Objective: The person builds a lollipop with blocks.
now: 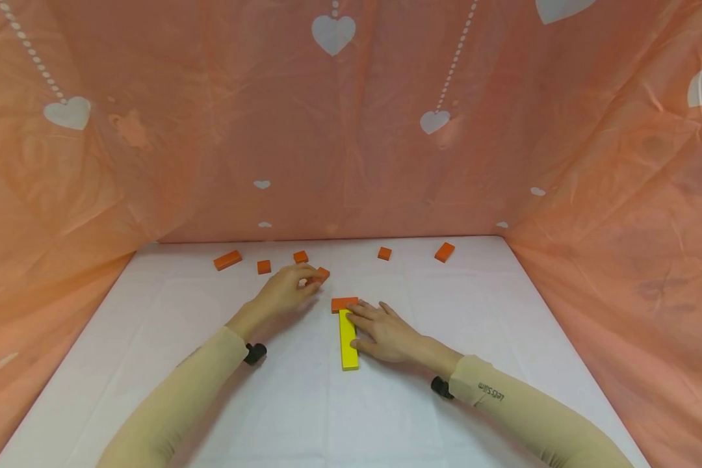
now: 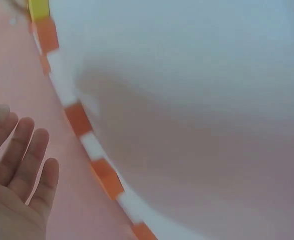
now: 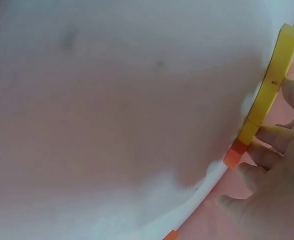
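Observation:
My left hand point(image 1: 285, 288) hovers by a small orange block point(image 1: 324, 273), fingers bent and slightly spread. In the left wrist view that hand point(image 2: 19, 172) stands apart from the orange blocks on the table, with no block visible between its fingers. With fairly straight fingers, my right hand point(image 1: 390, 333) rests at a long yellow bar point(image 1: 348, 348) and an orange block point(image 1: 342, 304) lying crosswise at the bar's far end. The right wrist view has the thumb at the side of the yellow bar point(image 3: 272, 87) and other fingertips near its orange end point(image 3: 235, 153).
Along the back lie several more orange blocks: a longer one point(image 1: 227, 260), two small ones point(image 1: 264, 267) point(image 1: 301, 257), another small one point(image 1: 384, 253) and one at right point(image 1: 444, 252). White cloth covers the table point(image 1: 210, 403). A pink heart-patterned curtain point(image 1: 304, 143) surrounds it.

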Motion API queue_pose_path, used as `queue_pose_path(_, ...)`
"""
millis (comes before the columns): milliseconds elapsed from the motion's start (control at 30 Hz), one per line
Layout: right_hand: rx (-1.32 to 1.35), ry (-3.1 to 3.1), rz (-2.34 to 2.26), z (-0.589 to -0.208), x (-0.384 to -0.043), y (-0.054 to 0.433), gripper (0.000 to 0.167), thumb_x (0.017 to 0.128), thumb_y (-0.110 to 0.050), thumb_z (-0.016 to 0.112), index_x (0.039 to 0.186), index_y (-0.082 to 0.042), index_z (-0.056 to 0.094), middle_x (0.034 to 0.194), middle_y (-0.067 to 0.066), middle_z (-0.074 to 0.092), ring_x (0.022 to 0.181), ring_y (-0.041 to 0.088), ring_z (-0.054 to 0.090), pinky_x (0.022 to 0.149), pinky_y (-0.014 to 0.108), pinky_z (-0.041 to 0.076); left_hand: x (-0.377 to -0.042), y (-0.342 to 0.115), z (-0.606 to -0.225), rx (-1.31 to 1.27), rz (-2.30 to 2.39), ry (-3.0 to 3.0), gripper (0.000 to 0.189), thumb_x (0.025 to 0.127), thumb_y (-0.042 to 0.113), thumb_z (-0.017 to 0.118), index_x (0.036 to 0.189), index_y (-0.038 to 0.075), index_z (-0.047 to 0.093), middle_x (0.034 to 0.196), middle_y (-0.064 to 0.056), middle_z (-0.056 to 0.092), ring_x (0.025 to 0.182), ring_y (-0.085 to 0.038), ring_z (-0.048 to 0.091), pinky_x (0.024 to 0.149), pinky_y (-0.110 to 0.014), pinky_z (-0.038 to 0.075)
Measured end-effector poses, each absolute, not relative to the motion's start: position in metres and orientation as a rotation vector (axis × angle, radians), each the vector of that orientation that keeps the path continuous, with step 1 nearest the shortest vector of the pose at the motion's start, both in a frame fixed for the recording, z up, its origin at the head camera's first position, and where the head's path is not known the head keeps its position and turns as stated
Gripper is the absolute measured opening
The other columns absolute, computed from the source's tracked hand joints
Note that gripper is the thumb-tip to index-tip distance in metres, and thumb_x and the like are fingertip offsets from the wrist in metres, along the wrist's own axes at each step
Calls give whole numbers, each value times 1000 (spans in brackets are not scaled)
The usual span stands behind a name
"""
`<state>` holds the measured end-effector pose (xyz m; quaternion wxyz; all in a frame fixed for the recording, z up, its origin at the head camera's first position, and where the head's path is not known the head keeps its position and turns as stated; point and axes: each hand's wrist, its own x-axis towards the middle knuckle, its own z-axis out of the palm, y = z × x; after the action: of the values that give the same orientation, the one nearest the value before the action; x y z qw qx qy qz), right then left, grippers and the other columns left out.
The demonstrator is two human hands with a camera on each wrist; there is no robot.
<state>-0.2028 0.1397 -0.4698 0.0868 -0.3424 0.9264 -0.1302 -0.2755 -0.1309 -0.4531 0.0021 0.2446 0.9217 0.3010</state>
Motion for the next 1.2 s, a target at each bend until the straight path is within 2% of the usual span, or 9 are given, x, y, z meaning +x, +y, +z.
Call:
queue_pose_path(100, -1009, 2750, -384, -470, -203, 140, 63, 105, -42, 60, 157, -9, 46, 168, 7, 33, 157, 28, 25, 126, 60, 18, -279, -144, -449, 711, 985, 2911, 31, 104, 21, 66, 131, 9, 72, 143, -16, 61, 135, -39, 54, 110, -58, 46)
queue_pose_path(333, -999, 2747, -367, -469, -202, 140, 64, 106, -43, 59, 158, -8, 44, 169, 8, 32, 157, 25, 26, 127, 56, 19, -290, -170, -450, 687, 1030, 2981, 29, 103, 15, 65, 127, 1, 72, 133, -17, 66, 120, -37, 64, 101, -56, 52)
queue_pose_path(467, -992, 2738, -369, -468, -202, 140, 65, 106, -42, 59, 158, -8, 44, 169, 8, 32, 157, 25, 27, 126, 55, 20, -295, -178, -453, 630, 1003, 2972, 25, 102, 15, 67, 122, 3, 74, 129, -16, 67, 120, -40, 64, 101, -57, 52)
queue_pose_path(700, -1010, 2731, -363, -466, -203, 140, 64, 106, -42, 59, 158, -8, 44, 169, 9, 32, 156, 26, 28, 126, 57, 21, -307, -182, -460, 638, 897, 2986, 24, 98, 10, 71, 120, 1, 75, 122, -18, 69, 108, -36, 67, 94, -53, 57)
queue_pose_path(967, -1031, 2729, -373, -464, -201, 139, 63, 106, -40, 59, 157, -6, 45, 168, 10, 33, 155, 28, 30, 125, 58, 22, -313, -184, -458, 664, 779, 2944, 26, 97, 10, 72, 120, -4, 74, 122, -21, 68, 113, -38, 67, 99, -52, 55)
queue_pose_path(1200, -1038, 2730, -371, -464, -202, 139, 63, 106, -40, 60, 157, -5, 46, 168, 11, 34, 155, 28, 31, 125, 58, 23, -316, -182, -459, 672, 754, 2940, 27, 97, 10, 74, 120, -4, 74, 119, -20, 69, 108, -36, 67, 97, -51, 56)
